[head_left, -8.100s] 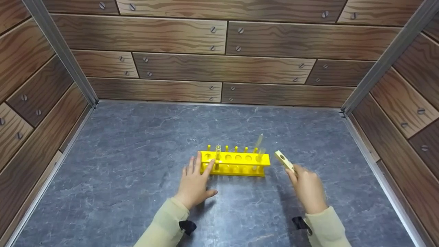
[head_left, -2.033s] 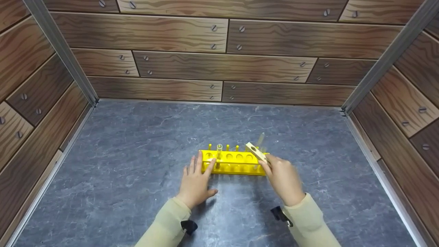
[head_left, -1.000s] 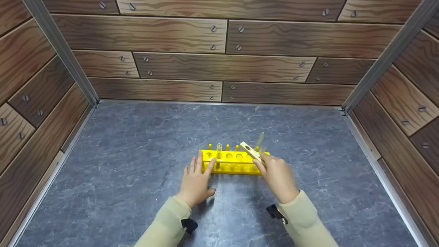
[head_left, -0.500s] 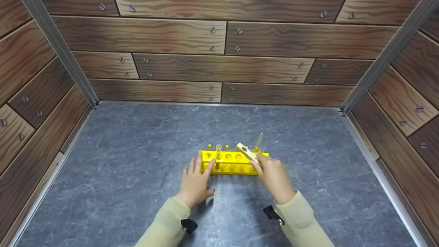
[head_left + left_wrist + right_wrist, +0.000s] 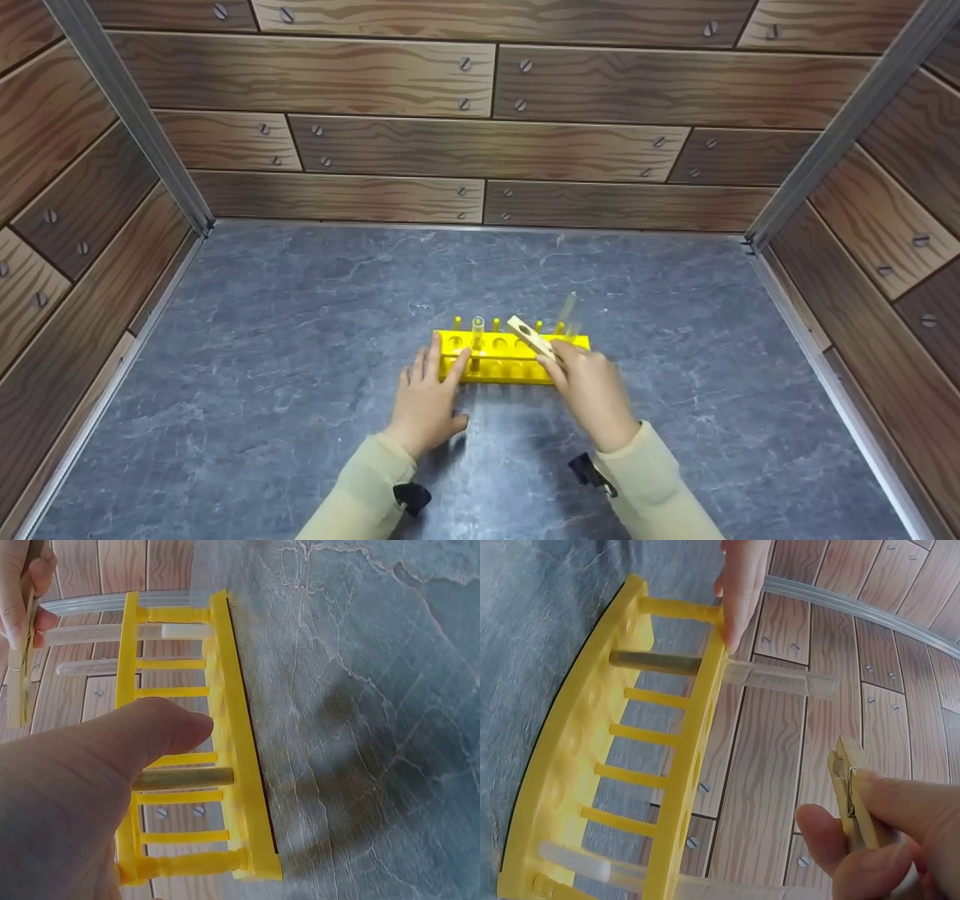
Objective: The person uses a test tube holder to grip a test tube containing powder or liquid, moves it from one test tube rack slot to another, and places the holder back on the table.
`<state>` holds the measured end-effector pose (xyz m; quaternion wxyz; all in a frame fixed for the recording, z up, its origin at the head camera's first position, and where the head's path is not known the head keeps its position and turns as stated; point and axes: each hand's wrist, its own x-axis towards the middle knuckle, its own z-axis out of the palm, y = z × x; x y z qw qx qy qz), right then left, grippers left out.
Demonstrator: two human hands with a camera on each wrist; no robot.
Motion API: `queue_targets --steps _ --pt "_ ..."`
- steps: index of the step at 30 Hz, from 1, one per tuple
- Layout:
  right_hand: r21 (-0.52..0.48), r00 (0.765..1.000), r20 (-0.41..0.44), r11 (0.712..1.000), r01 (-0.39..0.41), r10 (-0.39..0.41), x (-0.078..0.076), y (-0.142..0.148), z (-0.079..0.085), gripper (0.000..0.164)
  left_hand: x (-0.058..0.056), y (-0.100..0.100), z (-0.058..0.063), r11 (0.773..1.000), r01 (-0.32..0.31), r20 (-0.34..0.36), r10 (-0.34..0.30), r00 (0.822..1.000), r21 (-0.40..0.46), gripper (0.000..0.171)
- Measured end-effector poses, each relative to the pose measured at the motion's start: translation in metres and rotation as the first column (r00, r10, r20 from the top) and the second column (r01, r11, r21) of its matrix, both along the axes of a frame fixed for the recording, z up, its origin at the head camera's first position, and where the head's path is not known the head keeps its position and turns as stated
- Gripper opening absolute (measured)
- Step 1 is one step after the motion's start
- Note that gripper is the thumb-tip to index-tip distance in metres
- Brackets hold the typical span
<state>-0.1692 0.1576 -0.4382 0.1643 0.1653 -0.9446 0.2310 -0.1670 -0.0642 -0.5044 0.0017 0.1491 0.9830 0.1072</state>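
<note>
A yellow test tube rack (image 5: 517, 370) stands upright in the middle of the floor. My left hand (image 5: 424, 405) rests on its left end, fingers stretched out over the top bar. In my right hand (image 5: 598, 394) I grip a wooden test tube clamp (image 5: 529, 337), held over the rack's right half. A test tube (image 5: 780, 680) with greyish-brown contents stands near the left end; the clamp's tip points toward its mouth, apart from it. At the right end stands another test tube holding something white (image 5: 581, 861). A clear inverted tube (image 5: 568, 307) sits over a back peg.
Several bare yellow pegs (image 5: 496, 325) rise along the rack's back edge. Around the grey marbled surface (image 5: 315, 300) stand wood-patterned walls (image 5: 337, 199), with metal strips at the corners. A black wrist mount (image 5: 412, 498) is on the left sleeve.
Over the past eight seconds my right hand has carried the clamp from right of the rack leftward over it, still inching left in the last second. My left hand and the rack stay put.
</note>
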Motion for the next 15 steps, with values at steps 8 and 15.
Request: queue_targets --steps 8,15 --pt "-0.015 1.000 0.000 1.000 -0.024 0.024 -0.002 -0.007 -0.002 0.016 0.000 -0.001 -0.001 1.000 0.000 -0.002 0.000 1.000 -0.013 0.094" --pt "0.004 1.000 0.008 1.000 -0.024 0.024 -0.005 -0.013 -0.002 0.013 -0.001 -0.001 -0.001 1.000 0.004 -0.008 -0.004 1.000 -0.001 0.093"
